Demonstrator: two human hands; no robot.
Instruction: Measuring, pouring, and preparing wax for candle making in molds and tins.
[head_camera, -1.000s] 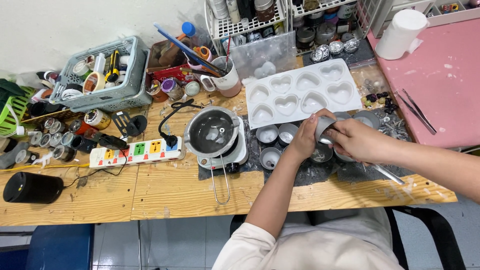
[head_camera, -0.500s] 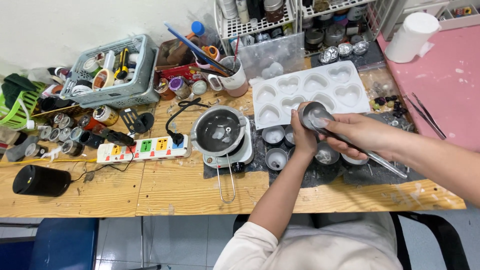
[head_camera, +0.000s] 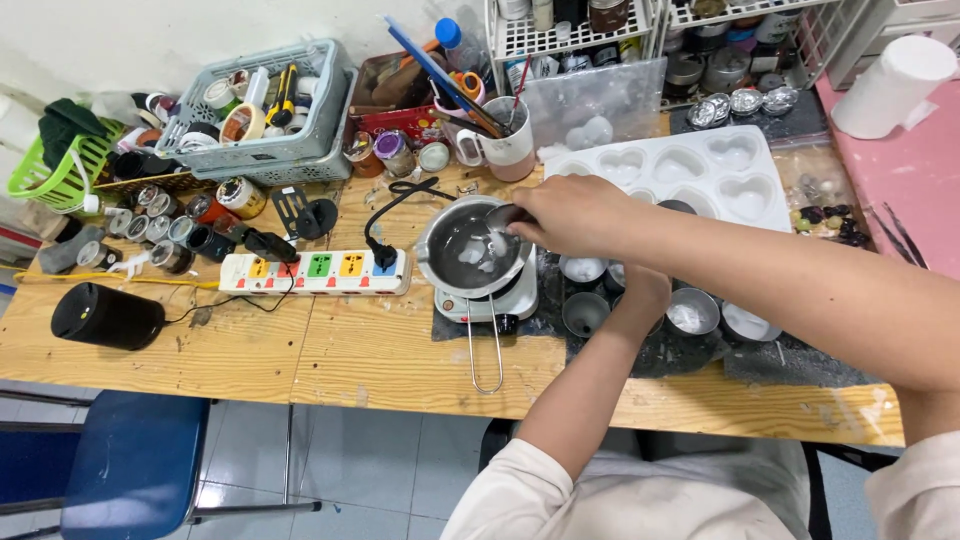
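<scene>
Right hand (head_camera: 570, 212) holds spoon (head_camera: 503, 216) pointing left over pot (head_camera: 472, 250).

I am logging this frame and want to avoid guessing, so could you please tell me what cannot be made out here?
Head view only:
- Left hand: mostly hidden under the right forearm; its grip cannot be told.
- Right hand: its fingers cover the handle of the scoop, whose contents are unclear.
- Pale lumps in the melting pot: too small to identify.
- Small tins: partly hidden by the arms.
- Wire shelf: cut off by the top edge.
</scene>
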